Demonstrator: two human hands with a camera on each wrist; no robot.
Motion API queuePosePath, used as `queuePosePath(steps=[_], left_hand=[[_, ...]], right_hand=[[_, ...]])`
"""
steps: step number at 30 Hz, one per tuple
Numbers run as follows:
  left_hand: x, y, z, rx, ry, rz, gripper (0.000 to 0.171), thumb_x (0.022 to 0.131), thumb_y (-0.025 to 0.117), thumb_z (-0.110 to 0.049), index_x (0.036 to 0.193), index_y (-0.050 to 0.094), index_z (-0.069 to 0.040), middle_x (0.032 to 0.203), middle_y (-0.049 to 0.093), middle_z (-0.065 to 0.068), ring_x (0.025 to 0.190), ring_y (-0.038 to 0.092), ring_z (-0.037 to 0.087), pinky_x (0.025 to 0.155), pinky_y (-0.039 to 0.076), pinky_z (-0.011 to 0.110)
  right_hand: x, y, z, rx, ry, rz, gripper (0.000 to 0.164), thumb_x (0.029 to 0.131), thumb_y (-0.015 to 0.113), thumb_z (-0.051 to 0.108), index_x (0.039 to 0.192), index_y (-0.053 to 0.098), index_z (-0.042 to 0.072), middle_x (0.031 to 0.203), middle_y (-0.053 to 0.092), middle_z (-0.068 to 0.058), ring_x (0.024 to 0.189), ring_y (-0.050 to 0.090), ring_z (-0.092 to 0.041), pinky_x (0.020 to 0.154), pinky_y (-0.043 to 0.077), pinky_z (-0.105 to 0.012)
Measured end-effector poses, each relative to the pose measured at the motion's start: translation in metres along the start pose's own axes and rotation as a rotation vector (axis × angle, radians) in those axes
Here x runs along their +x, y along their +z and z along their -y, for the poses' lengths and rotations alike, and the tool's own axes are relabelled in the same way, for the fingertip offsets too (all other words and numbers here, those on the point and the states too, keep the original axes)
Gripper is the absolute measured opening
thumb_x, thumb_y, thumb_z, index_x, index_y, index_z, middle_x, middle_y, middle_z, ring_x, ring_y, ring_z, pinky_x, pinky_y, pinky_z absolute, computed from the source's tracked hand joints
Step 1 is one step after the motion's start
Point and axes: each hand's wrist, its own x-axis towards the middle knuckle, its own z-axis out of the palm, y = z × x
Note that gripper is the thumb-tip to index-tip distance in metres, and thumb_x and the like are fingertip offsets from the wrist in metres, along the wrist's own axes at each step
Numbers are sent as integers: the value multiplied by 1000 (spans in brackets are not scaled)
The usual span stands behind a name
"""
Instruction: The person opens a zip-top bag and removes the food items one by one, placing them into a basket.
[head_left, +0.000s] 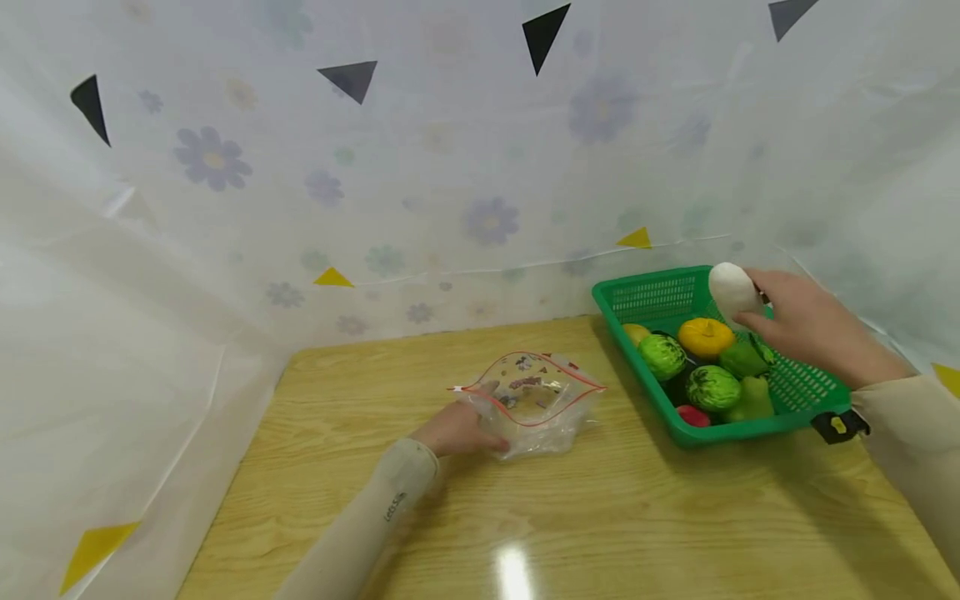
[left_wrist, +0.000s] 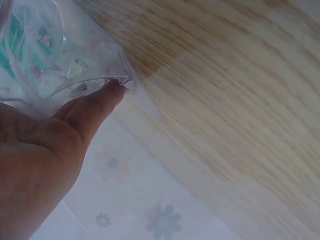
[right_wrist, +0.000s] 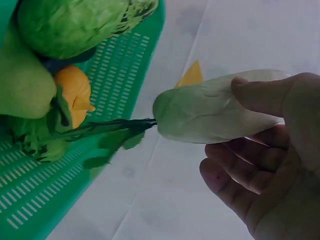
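My left hand grips the left side of a clear zip bag with a red-edged mouth. The mouth gapes open, and the bag sits on the table. In the left wrist view, a finger of the left hand lies along the edge of the plastic bag. Over the green basket, my right hand holds a white radish. In the right wrist view, thumb and fingers pinch the radish, whose green leafy stalk trails toward the basket.
Inside the basket lie a yellow pumpkin, striped green round vegetables, a pear-shaped green one and something red. The wooden table meets a flowered plastic sheet behind and at the sides.
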Motion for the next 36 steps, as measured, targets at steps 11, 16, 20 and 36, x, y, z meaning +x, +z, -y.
queuePosePath(steps=[11,16,20,36], left_hand=[[0,0,-1,-2,18,-1,85,71,78,-51,141,47,-14,157,15,-2,134,21,20,108,31,42],[-1,0,-3,-2,10,-2,91,71,78,-51,146,39,-15,156,15,-3,134,21,20,108,30,42],[-1,-1,-4,-8,12,1,95,71,77,-51,148,35,-15,157,13,-3,135,18,20,108,30,43],[-2,-14,-4,-426,-21,-119,110,75,73,-56,153,6,-17,150,29,14,130,29,22,106,30,52]], right_hand=[[2,37,-36,-107,-30,259,38,84,69,18,106,59,-12,83,65,-15,67,54,-22,58,48,-45],[3,47,-45,-122,-15,292,38,85,68,15,107,57,-14,84,65,-18,69,58,-27,61,50,-48],[2,49,-45,-149,4,349,51,88,65,15,122,49,-19,110,57,-38,94,54,-47,78,47,-62],[-8,45,8,-210,-64,157,43,88,65,24,124,60,1,122,56,-27,107,50,-42,67,52,-56]])
